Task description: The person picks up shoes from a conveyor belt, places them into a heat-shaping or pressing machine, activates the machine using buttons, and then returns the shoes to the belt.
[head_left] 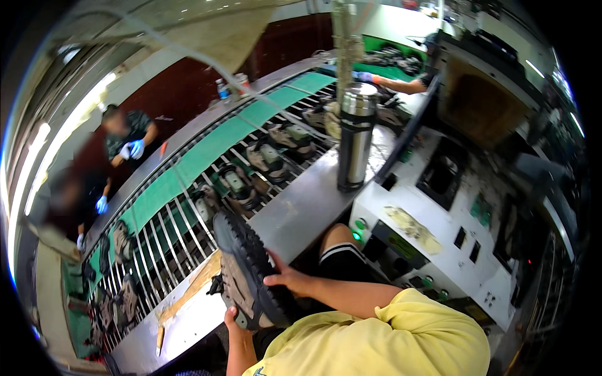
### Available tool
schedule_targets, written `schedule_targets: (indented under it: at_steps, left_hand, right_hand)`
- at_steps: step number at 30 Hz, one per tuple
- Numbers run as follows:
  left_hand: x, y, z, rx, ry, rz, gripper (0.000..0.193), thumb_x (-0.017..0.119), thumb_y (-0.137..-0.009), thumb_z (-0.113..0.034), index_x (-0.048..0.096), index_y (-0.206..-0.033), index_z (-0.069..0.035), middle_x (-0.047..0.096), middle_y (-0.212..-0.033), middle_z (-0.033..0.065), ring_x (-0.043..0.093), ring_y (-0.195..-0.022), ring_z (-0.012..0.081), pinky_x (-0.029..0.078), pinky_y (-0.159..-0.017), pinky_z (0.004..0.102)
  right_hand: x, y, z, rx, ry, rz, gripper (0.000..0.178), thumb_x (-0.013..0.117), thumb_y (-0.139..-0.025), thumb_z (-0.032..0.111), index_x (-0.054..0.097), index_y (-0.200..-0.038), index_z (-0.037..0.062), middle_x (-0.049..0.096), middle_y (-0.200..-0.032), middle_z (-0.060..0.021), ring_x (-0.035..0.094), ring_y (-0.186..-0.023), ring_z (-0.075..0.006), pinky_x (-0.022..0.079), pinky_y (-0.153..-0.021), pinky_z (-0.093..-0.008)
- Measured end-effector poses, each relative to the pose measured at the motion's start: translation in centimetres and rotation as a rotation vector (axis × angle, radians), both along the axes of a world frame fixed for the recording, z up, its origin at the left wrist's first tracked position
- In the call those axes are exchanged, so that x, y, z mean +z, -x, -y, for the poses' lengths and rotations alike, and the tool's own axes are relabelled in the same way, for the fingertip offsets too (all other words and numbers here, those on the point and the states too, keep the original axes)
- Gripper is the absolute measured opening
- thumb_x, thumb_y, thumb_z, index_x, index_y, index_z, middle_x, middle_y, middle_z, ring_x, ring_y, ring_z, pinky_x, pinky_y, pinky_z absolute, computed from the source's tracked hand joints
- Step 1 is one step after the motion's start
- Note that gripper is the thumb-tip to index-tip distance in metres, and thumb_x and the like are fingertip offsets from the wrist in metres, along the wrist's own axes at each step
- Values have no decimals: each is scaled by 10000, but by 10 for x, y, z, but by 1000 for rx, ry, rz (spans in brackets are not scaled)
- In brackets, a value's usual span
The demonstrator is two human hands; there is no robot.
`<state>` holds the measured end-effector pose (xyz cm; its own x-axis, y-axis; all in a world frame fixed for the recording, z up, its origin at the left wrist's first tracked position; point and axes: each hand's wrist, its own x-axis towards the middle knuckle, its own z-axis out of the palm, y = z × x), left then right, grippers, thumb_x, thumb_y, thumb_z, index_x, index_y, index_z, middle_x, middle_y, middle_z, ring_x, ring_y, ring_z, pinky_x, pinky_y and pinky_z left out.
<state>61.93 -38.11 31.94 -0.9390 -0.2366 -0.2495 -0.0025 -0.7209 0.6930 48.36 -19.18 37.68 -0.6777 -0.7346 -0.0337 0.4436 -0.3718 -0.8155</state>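
A brown shoe with a thick black lugged sole (246, 269) is held on edge over the near rim of a metal conveyor bench (301, 207). My right hand (287, 280) presses its fingers against the sole from the right. My left hand (236, 321) grips the shoe's lower end from below. Several similar shoes (266, 160) ride on the barred conveyor with green belt (207, 150) just beyond.
A tall steel flask (356, 138) stands on the bench to the right. A white control cabinet with green buttons (433, 232) sits at right. Two people in blue gloves (135, 149) work across the line; another gloved arm (389, 81) reaches in far back.
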Motion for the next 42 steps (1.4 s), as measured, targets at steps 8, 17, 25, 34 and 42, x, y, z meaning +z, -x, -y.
schedule_targets:
  at_steps: [8, 17, 25, 34, 42]
  left_hand:
    - [36, 134, -129, -485, 163, -163, 766, 747, -676, -401, 463, -1262, 3, 571, -1206, 144, 606, -1029, 266, 504, -857, 370]
    - [-27, 195, -146, -532, 453, -144, 121, 541, -888, -95, 588, -870, 15, 640, -837, 110, 617, -773, 192, 500, -759, 310]
    - [-119, 179, -42, -99, 667, -30, 107, 564, -873, -47, 559, -775, -6, 604, -702, 53, 545, -642, 107, 467, -632, 250]
    - [-116, 171, -39, -74, 694, -30, 133, 548, -868, -21, 546, -739, 7, 608, -667, 58, 559, -613, 109, 464, -585, 243]
    - [-122, 181, -51, -76, 843, 56, 162, 571, -874, -81, 624, -779, 39, 617, -658, 57, 564, -589, 119, 466, -568, 251]
  right_hand:
    - [22, 37, -171, -597, -121, -41, 1007, 712, -626, 166, 214, -1500, 117, 359, -1429, -128, 428, -1238, -277, 350, -1044, -357]
    - [63, 23, -375, -1269, -121, 207, 687, 616, -723, 247, 429, -1368, 103, 578, -1181, -131, 596, -1006, -277, 489, -888, -416]
    - [120, 162, -505, -1569, -1216, -153, 851, 691, -608, 270, 423, -1382, 39, 572, -1222, -175, 569, -1068, -301, 451, -912, -339]
    - [84, 253, -471, -1074, -2040, 121, 909, 643, -604, 506, 454, -1358, 35, 457, -1398, -188, 463, -1280, -305, 370, -1053, -357]
    - [80, 191, -421, -1122, -2154, 46, 744, 280, -907, 626, 418, -1393, 80, 444, -1361, -268, 447, -1259, -392, 353, -1050, -454]
